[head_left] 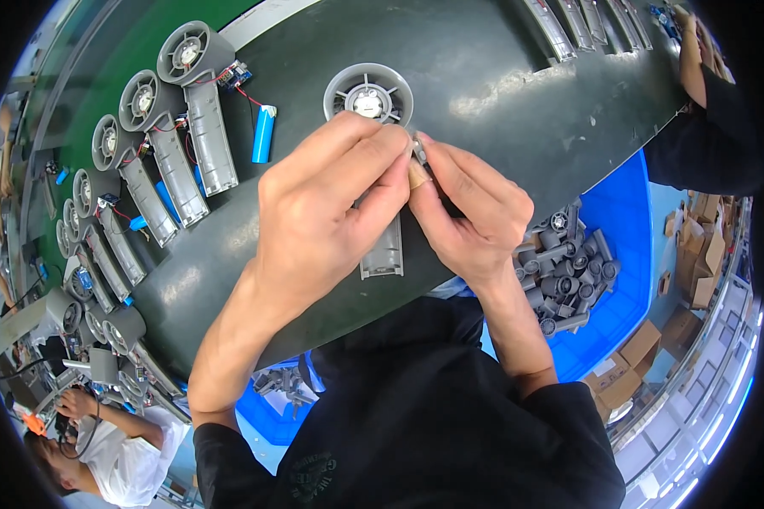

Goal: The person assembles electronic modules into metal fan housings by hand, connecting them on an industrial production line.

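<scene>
A grey fan housing [369, 93] lies in front of me on the dark table, its round ring with spokes and a pale hub at the far end. Its open trough-like handle [384, 252] runs toward me beneath my hands. Over the joint of ring and handle, my left hand [335, 182] is closed in a pinch, its fingertips hiding what is between them. My right hand [471, 199] meets it fingertip to fingertip, pinching a small pale piece [418, 151] whose kind I cannot make out. A tan wrap sits on a right fingertip.
Several similar fan housings [197, 55] with wires line the left, one beside a blue battery cell [264, 134]. A blue bin [624, 229] of grey parts stands right, below the table edge. More grey handles [552, 30] lie far right, near another person's arm [693, 55].
</scene>
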Motion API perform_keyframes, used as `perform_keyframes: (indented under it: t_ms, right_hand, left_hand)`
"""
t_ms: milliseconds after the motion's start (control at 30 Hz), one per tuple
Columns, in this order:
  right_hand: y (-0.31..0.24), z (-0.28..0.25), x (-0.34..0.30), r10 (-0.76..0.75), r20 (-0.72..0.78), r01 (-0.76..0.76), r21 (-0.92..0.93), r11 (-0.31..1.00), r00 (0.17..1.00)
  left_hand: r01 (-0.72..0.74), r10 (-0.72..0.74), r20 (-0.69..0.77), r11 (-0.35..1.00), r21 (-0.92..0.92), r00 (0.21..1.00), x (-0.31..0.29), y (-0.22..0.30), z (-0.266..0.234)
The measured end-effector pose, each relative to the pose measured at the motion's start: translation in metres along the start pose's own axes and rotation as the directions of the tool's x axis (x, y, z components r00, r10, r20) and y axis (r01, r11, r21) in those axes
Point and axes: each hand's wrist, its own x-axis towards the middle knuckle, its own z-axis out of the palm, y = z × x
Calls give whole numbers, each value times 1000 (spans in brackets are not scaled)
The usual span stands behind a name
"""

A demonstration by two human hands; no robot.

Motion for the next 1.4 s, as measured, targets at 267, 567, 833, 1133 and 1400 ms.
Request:
perform_keyframes:
  t_ms: [267,567,833,1133,1400]
  right_hand:
    - [-3,-2,-2,-27,-4,27,-35,999,1000]
    - [-12,-8,-15,486,163,-509,380,773,859]
    - [-6,-16,-17,355,192,-384,688,617,915]
    - [-32,-23,22,100,38,-94,756,647,994]
    - [-47,-19,61,-86,-14,72,698,712,996]
  left_hand:
    - [10,-10,3,999,-42,1000,0,3,-2]
    - [80,-83,27,992,99,996,4,-5,-24]
    - [56,-57,-51,998,-11,997,9,4,-35]
    - [-212,243,-198,963,166,950,30,55,-81]
    - [-245,279,-271,957,154,921,42,50,-100]
